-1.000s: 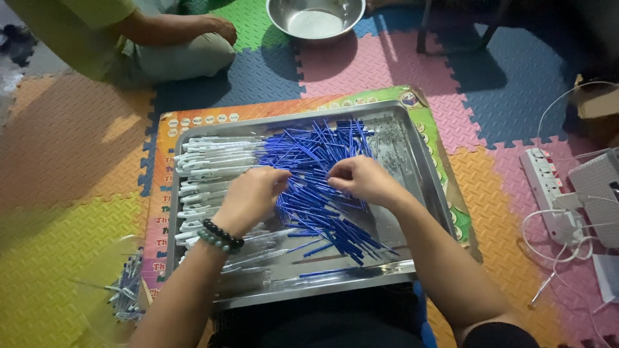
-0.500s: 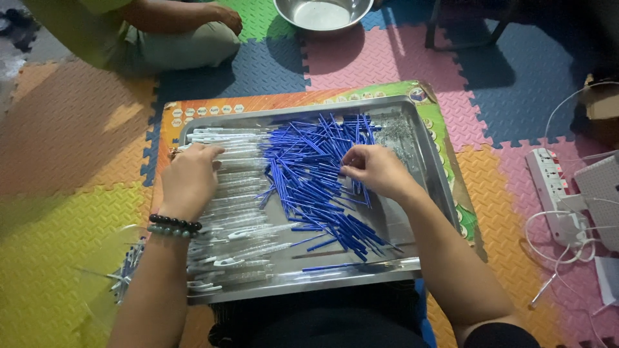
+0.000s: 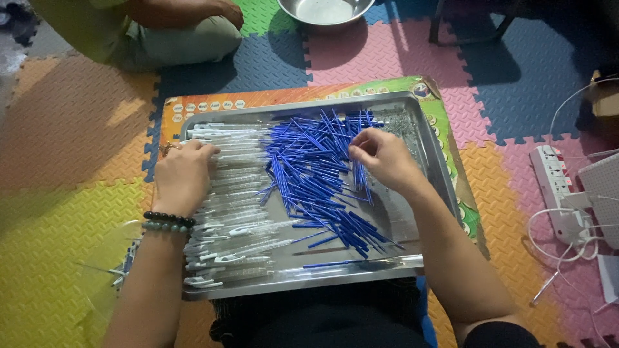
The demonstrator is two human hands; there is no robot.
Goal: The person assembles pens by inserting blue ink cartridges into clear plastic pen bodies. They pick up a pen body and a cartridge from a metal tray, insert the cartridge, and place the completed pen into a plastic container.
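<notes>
A metal tray (image 3: 412, 261) lies in front of me on a colourful board. Its left half holds a row of several clear pen barrels (image 3: 232, 212); its middle holds a heap of thin blue refill sticks (image 3: 316, 174). My left hand (image 3: 182, 177), with a bead bracelet at the wrist, rests palm down on the clear barrels at the tray's left edge, fingers curled over them. My right hand (image 3: 380, 154) hovers over the blue heap's right side, its fingertips pinched together on a blue stick or two.
Another person (image 3: 161, 29) sits cross-legged at the top left on the foam mat. A metal bowl (image 3: 325, 11) stands at the top centre. A white power strip (image 3: 554, 187) with cables lies at the right. A bag of parts (image 3: 119, 270) lies left of the tray.
My left hand has moved from the blue heap to the clear barrels at the left. My right hand has shifted slightly up and right over the blue sticks.
</notes>
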